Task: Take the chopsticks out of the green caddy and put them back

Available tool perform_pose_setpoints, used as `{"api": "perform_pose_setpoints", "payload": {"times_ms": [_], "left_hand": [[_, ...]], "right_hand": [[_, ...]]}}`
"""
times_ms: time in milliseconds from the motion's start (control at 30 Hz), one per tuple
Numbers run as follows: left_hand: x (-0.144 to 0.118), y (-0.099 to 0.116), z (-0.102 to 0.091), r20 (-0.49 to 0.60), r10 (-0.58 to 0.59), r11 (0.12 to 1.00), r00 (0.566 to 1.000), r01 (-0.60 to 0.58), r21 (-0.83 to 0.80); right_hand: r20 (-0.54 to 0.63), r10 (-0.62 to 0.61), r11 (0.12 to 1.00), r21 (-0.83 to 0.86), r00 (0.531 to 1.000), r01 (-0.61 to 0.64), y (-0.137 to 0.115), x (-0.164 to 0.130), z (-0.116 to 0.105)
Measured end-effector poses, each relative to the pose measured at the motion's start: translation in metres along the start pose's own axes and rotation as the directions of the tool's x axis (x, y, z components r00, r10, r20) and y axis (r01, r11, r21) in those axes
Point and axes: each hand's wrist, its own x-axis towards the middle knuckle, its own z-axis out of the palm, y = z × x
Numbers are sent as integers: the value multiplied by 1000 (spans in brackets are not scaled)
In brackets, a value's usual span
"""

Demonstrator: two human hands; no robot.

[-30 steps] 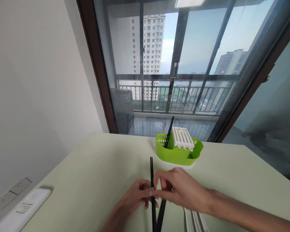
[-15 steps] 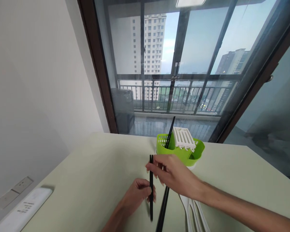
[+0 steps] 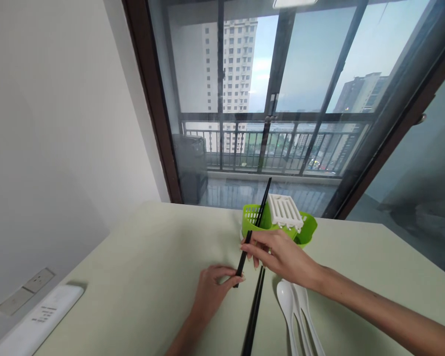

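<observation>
Between my two hands is a pair of black chopsticks [image 3: 242, 262], tilted, with the upper end toward the green holder. My right hand [image 3: 278, 252] pinches them near the upper end. Lower down, the thumb and fingers of my left hand [image 3: 217, 291] grip the other end. Just in front of the holder's near side, my right hand hides part of it. The green cutlery holder [image 3: 254, 225] has a white slotted piece [image 3: 285, 211] on top and another pair of black chopsticks [image 3: 264, 200] standing in its left compartment.
More black chopsticks [image 3: 255, 311] lie on the pale table [image 3: 152, 267] below my right hand. Several white spoons [image 3: 287, 296] lie to their right. A white power strip [image 3: 48, 316] is at the left edge, by the wall. Behind the table stands a glass door [image 3: 311, 74].
Both hands have shifted the chopsticks, which went from nearly upright to tilted, their upper end moving right toward the holder. My right forearm has moved up, showing more of the spoons.
</observation>
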Motion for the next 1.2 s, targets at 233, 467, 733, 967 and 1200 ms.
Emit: {"api": "perform_pose_setpoints", "payload": {"times_ms": [233, 467, 733, 967, 1200], "left_hand": [[2, -7, -1, 35, -53, 992, 998, 48, 118], [0, -13, -1, 31, -11, 977, 999, 4, 213], [6, -10, -7, -49, 92, 996, 995, -91, 23], [23, -21, -20, -347, -45, 990, 937, -4, -141], [21, -19, -16, -292, -41, 995, 956, 14, -95]], "right_hand": [[0, 19, 999, -39, 1000, -19, -5, -2, -2], [0, 14, 1000, -22, 1000, -14, -5, -5, -2], [-120, -22, 998, -66, 993, 14, -19, 3, -35], [-509, -55, 971, -228, 859, -72, -12, 39, -124], [-375, 36, 886, -416, 926, -203, 47, 71, -108]]}}
